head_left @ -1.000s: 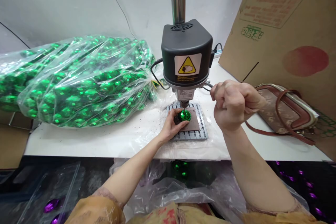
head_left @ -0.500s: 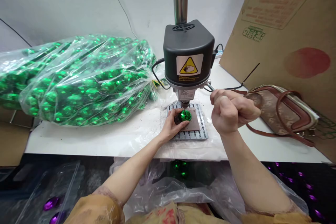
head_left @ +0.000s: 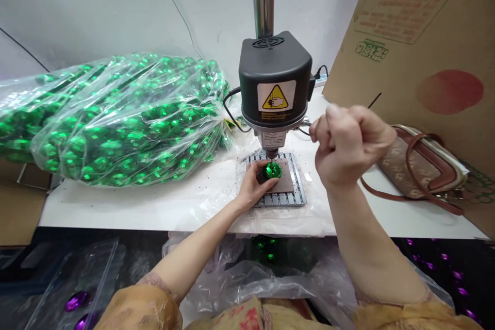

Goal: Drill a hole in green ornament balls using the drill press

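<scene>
A small bench drill (head_left: 275, 85) with a black housing and a yellow warning label stands on the white table (head_left: 154, 206). Under its bit lies a shiny green faceted bead (head_left: 272, 169) on a brown pad over the ribbed metal base plate (head_left: 294, 191). My left hand (head_left: 253, 184) pinches the bead from the left and holds it on the pad. My right hand (head_left: 348, 144) is a closed fist around the drill's feed lever at the machine's right side; the lever itself is mostly hidden by the fingers.
A big clear bag of green beads (head_left: 112, 118) fills the table's left. A brown handbag (head_left: 421, 165) lies at the right below a leaning cardboard box (head_left: 417, 41). Plastic bags with green (head_left: 266, 250) and purple beads (head_left: 75, 301) sit under the table edge.
My right fist dipped with the lever half a second ago and has come back up, a little higher than before. My left hand stays on the green bead.
</scene>
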Available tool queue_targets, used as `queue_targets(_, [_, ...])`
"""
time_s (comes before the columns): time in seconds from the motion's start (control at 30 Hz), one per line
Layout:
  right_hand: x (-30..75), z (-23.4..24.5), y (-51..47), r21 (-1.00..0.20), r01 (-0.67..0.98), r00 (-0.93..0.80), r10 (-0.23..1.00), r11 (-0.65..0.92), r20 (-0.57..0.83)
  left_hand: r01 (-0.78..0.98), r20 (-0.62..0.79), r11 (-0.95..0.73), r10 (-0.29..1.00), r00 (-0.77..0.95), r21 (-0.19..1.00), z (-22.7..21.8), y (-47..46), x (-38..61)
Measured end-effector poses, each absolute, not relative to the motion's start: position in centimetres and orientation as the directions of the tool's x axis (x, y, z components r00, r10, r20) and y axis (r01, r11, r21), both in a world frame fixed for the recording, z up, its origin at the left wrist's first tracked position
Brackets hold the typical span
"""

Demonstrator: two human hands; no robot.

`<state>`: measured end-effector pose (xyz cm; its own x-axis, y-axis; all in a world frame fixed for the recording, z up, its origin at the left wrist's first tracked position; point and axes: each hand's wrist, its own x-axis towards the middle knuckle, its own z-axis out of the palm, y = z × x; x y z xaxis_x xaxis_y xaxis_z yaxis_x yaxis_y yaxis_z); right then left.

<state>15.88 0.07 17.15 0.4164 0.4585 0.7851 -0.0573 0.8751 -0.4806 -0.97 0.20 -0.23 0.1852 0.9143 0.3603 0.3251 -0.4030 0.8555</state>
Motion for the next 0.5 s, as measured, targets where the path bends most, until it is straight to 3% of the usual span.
queue_targets(0.13, [15.9, 19.6, 0.5, -0.597, -0.068, 0.434, 0.562, 0.799, 0.704, 0.493, 0.489, -0.451, 0.870, 0.059, 0.744, 0.7, -3.0, -0.9])
queue_targets(0.23, [16.0, 19.9, 0.6, -0.600, -0.084, 0.427, 0.573, 0.796, 0.700, 0.531, 0.550, -0.635, 0.765, 0.334, 0.561, 0.7, -7.8, -1.6])
queue_targets(0.33, [15.9, 19.6, 0.5, -0.584, -0.091, 0.436, 0.559, 0.807, 0.705, 0.424, 0.438, -0.859, 0.512, 0.739, 0.288, 0.0, -12.6, -2.4])
queue_targets(0.4, [15.9, 19.6, 0.4, -0.580, -0.079, 0.450, 0.548, 0.811, 0.705, 0.387, 0.336, -0.911, 0.413, 0.846, 0.147, -0.6, -14.6, -3.0])
queue_targets(0.5, [15.8, 19.6, 0.4, -0.564, -0.076, 0.456, 0.532, 0.822, 0.713, 0.372, 0.388, -0.915, 0.404, 0.828, 0.159, -0.7, -14.7, -4.4])
